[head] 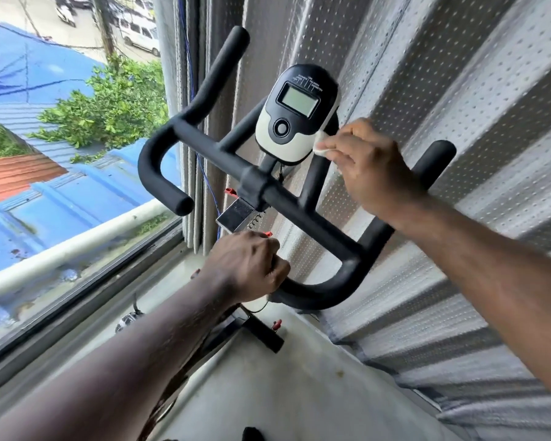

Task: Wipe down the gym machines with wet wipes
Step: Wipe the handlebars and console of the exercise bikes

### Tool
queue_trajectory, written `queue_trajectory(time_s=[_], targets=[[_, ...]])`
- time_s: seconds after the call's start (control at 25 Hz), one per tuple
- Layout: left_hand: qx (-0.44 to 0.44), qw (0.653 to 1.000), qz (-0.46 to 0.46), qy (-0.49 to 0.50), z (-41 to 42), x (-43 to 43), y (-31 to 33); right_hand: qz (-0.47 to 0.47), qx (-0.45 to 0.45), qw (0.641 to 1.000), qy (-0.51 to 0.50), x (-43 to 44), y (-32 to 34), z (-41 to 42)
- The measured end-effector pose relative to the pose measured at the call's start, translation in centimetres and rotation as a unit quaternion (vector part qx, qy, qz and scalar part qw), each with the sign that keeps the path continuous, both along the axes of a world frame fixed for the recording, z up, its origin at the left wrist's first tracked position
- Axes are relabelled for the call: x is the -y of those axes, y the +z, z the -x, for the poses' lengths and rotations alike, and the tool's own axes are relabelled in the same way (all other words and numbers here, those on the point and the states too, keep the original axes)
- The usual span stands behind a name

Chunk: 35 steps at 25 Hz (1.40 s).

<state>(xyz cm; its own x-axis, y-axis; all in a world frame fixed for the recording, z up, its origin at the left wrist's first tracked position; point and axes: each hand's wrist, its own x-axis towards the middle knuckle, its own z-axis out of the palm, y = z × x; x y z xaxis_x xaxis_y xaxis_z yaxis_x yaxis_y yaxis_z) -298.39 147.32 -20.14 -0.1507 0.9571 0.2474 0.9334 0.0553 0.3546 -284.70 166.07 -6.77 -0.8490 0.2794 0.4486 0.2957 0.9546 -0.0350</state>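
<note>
While our left hand (pixel 248 265) grips the handlebar (pixel 299 211), our right hand (pixel 369 167) pinches the wet wipe (pixel 321 145) at the right edge of the console (pixel 295 116); we judge it limp, best bunched.

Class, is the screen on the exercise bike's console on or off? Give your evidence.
Apparently off: the grey rectangular screen on the black-and-white plastic console shows no digits.
</note>
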Motion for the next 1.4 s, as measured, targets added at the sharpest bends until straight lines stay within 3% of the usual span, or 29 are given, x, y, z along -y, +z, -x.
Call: queue_trajectory(time_s=[0.08,0.2,0.4,0.56,0.68,0.76,0.88,1.04,1.24,1.4], targets=[[0.008,1.000,-0.001,0.002,0.1,-0.3,1.3,-0.002,0.019,1.000,-0.011,1.9,-4.1,0.5],[0.015,0.998,-0.055,0.029,0.3,-1.5,2.5,-0.020,0.120,0.990,0.078,2.5,-5.2,-1.5],[0.026,0.995,-0.083,0.040,0.1,-2.7,1.4,-0.016,-0.073,0.997,-0.036,-1.1,-1.0,1.0],[-0.004,0.994,-0.096,0.059,-0.3,-2.4,1.6,0.015,0.007,0.997,0.078,2.0,-4.9,-1.4],[0.005,0.991,-0.121,0.057,-0.5,-2.3,1.8,0.079,-0.212,0.973,-0.040,-1.5,-1.7,1.9],[0.004,0.992,-0.116,0.058,-0.6,-2.2,1.8,0.110,-0.285,0.946,-0.111,-3.4,0.1,4.0],[0.006,0.992,-0.111,0.061,-0.7,-2.4,1.8,0.170,-0.303,0.932,-0.107,-1.8,-2.2,3.7],[0.012,0.987,-0.147,0.060,-0.4,-2.4,1.4,0.167,-0.250,0.953,-0.039,2.3,-5.1,0.0],[0.021,0.985,-0.159,0.062,-0.6,-2.3,1.6,0.247,-0.328,0.906,-0.107,-3.9,-0.4,5.1],[0.028,0.984,-0.164,0.059,-0.6,-2.3,1.6,0.306,-0.305,0.896,-0.102,1.3,-4.6,1.8]])
